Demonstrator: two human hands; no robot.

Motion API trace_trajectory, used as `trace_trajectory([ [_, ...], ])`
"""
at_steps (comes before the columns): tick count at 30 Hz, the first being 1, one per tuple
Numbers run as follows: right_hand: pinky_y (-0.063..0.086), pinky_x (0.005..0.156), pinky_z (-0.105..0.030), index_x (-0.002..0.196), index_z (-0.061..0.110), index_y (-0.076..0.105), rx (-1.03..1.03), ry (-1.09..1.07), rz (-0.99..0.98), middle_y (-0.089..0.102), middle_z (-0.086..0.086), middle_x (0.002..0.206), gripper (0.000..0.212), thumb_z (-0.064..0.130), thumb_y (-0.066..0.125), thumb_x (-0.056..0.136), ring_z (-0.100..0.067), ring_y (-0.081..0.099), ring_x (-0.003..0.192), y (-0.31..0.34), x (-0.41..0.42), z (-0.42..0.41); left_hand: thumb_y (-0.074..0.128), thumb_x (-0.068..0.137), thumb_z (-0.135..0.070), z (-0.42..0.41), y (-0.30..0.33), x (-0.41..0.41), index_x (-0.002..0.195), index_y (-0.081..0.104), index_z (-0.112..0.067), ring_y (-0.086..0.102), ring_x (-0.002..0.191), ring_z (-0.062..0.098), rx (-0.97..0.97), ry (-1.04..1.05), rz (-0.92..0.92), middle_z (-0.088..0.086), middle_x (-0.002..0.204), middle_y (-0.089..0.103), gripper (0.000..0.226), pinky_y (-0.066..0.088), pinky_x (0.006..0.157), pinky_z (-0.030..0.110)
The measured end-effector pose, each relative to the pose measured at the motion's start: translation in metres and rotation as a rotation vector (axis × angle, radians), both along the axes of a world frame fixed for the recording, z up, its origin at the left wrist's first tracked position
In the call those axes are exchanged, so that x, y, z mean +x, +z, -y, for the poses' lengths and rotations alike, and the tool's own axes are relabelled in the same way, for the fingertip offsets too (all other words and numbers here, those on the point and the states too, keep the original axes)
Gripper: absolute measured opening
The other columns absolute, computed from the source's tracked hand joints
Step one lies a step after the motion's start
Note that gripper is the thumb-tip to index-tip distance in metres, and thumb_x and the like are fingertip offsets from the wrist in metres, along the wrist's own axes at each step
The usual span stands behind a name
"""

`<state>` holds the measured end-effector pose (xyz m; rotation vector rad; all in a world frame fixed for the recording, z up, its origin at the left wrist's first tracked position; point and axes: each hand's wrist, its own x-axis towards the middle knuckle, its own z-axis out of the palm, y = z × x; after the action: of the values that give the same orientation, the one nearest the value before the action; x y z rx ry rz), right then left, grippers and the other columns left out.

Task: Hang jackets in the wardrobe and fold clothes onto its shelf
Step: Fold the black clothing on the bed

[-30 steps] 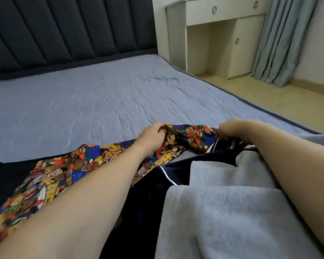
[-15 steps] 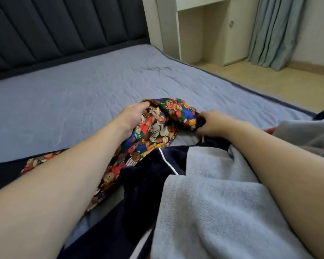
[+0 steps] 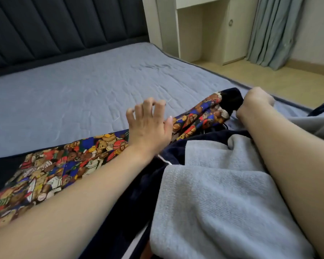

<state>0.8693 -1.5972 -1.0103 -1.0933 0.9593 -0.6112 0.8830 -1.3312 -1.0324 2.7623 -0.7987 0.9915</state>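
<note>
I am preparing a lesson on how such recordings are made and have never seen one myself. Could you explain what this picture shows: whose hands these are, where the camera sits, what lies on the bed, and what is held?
There is no machine here. A person wears a camera on the head, so you look forward and down along both bare arms. The bed has a grey-blue cover and a dark headboard. On its near edge lies a bright garment printed with cartoon bears, beside a dark navy garment and a grey towel-like cloth. The right hand grips one bunched end of the bear garment. The left hand hovers with spread fingers and holds nothing. A pale cabinet and a curtain stand behind.
</note>
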Motion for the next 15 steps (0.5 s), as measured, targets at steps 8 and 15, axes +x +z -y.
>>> trace_trajectory([
  [8,-0.004,0.101,-0.074,0.139,0.031,0.03,-1.137,0.549,-0.73,-0.006,-0.004,0.158,0.054,0.044,0.04,0.088,-0.04,-0.011,0.143,-0.023,-0.004,-0.079,0.006,0.075,-0.051,-0.012,0.002,-0.043,0.123,0.055,-0.014,0.052,0.104,0.034,0.326,-0.096,-0.308,0.015,0.121,0.052,0.078,0.042,0.083,0.046],
  [15,0.024,0.108,-0.046,0.143,0.018,0.031,-0.614,0.363,-0.725,0.037,-0.02,0.142,0.076,0.064,0.047,0.084,-0.038,0.032,0.131,-0.022,-0.007,-0.058,0.043,0.093,-0.028,-0.019,-0.006,-0.026,0.132,0.046,-0.02,0.051,0.112,0.034,0.375,0.097,-0.597,0.01,0.12,0.051,0.04,0.042,0.075,0.042],
])
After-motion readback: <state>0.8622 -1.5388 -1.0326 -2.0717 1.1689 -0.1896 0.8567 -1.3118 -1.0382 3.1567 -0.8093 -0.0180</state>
